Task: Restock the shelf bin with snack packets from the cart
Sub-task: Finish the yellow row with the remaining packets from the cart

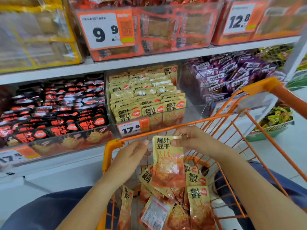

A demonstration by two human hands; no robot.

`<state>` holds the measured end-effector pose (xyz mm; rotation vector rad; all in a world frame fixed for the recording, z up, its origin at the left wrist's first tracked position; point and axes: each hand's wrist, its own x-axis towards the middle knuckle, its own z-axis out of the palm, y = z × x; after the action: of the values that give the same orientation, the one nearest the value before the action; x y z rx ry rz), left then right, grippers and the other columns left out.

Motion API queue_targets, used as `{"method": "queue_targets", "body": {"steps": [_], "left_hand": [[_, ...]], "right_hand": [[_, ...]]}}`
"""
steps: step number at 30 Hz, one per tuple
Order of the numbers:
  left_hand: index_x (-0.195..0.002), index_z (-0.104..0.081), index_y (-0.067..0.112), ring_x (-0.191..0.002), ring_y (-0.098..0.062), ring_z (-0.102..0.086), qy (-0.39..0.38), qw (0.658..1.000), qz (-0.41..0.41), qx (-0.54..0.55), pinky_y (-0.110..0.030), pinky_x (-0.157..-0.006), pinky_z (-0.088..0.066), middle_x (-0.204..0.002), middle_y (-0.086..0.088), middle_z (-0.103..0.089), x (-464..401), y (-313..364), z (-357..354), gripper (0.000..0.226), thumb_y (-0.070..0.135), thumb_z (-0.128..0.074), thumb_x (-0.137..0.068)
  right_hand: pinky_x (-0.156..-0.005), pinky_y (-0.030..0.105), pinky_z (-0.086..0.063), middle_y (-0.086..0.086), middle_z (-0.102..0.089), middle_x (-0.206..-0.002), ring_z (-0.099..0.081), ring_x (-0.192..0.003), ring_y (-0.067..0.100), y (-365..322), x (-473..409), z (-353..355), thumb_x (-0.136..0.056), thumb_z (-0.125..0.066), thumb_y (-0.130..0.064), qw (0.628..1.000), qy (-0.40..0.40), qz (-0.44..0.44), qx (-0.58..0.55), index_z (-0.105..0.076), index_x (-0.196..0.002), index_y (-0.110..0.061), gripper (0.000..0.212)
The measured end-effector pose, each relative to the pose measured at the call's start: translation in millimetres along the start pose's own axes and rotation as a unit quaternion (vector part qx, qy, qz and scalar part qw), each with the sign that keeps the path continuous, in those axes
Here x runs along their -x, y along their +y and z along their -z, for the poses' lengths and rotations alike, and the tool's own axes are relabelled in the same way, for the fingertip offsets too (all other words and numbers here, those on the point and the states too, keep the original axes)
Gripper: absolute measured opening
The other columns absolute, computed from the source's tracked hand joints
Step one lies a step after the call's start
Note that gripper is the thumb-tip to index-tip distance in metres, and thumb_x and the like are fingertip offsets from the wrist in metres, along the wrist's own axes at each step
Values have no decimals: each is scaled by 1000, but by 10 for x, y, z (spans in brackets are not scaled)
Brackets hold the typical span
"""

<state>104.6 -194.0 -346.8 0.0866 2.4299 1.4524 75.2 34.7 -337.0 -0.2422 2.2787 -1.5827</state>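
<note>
Snack packet [167,161], tan and orange, hangs upright above the orange wire cart [232,130], its long axis vertical and its printed top upward. The right hand [194,140] pinches its top edge; the left hand [132,153] is beside it, fingers relaxed, and contact is unclear. More packets [196,196] lie heaped in the cart, partly hidden. Behind, the shelf bin [146,100] holds matching packets, between black [54,107] and purple ones [232,75]. Upper shelves look blurred.

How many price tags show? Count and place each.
5: 9.9 top middle; 12.8 top right; 17.8 on the middle bin; 17.8 bottom left; one blurred behind the cart. Others may be hidden.
</note>
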Motion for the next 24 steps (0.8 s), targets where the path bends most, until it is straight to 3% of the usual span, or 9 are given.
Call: {"method": "queue_targets", "body": {"steps": [3, 6, 8, 10, 12, 13, 17, 21, 24], "left_hand": [[-109, -61, 35, -88, 4, -64, -42, 999, -19, 17, -30, -84, -54, -97, 16, -69, -72, 232, 66, 43, 57, -59, -73], [-109, -64, 21, -77, -1, -68, -121, 993, -3, 5, -20, -63, -54, -97, 6, -70, -233, 558, 52, 32, 29, -73, -80], [-97, -68, 11, -67, -3, -68, -135, 991, 1, 13, -18, -57, -53, -84, -1, -71, -392, 768, 70, 16, 15, -72, -82], [-90, -68, 9, -70, -9, -69, -99, 993, -2, 58, -21, -61, -57, -84, -7, -72, -582, 942, 112, 9, 9, -71, -82], [-91, -66, 10, -78, -16, -70, -25, 990, 1, 138, -23, -63, -58, -94, -10, -72, -810, 1060, 122, 8, 6, -68, -84], [-89, -64, 11, -81, -17, -69, 21, 983, 2, 182, -22, -61, -58, -96, -11, -71, -925, 1092, 102, 7, 6, -66, -86], [-111, -60, 2, -93, -24, -68, 143, 952, 12, 269, -24, -63, -59, -112, -16, -65, -1368, 1060, -127, 24, 10, -64, -89], [-91, -60, 14, -85, -15, -67, 196, 941, 3, 274, -23, -66, -58, -101, -7, -67, -1801, 1156, -155, 4, 10, -61, -92], [-95, -57, 11, -80, -13, -66, 235, 922, 7, 308, -27, -72, -59, -93, -4, -66, -2119, 1303, -159, 7, 10, -63, -90]], "right_hand": [[-58, 22, -41, -5, -58, -59, -53, -55, 7, -126, 64, 55, -85, -72, -20, 1000, -31, 5, -1, -68, -82, -6, 14], [-58, 17, -44, -11, -60, -58, -56, -56, 3, -330, 91, 195, -86, -69, -19, 997, -67, -16, 30, -70, -88, -5, 14], [-62, 21, -51, -6, -66, -65, -62, -62, 5, -460, 14, 357, -86, -69, -21, 999, -13, -16, 40, -73, -88, -9, 12], [-68, 32, -53, 5, -71, -77, -67, -73, 14, -504, -144, 569, -90, -65, -17, 980, 187, 31, 60, -73, -88, -12, 10], [-74, 36, -48, 13, -70, -97, -64, -92, 28, -513, -343, 781, -95, -54, -18, 898, 391, 20, 202, -67, -105, -10, 18], [-78, 37, -44, 16, -66, -110, -60, -102, 33, -478, -468, 852, -96, -49, -17, 865, 426, -5, 265, -61, -117, -8, 26], [-109, 44, -26, 27, -31, -147, -31, -136, 39, -93, -918, 814, -100, -40, -20, 847, 391, -48, 356, -24, -146, 5, 55], [-109, 43, -28, 20, -18, -156, -23, -141, 36, 51, -963, 776, -100, -37, -22, 847, 416, -67, 323, -20, -149, -6, 54], [-104, 43, -34, 13, -12, -158, -23, -141, 33, 47, -906, 818, -95, -42, -12, 851, 393, -75, 341, -17, -150, -9, 60]]}}
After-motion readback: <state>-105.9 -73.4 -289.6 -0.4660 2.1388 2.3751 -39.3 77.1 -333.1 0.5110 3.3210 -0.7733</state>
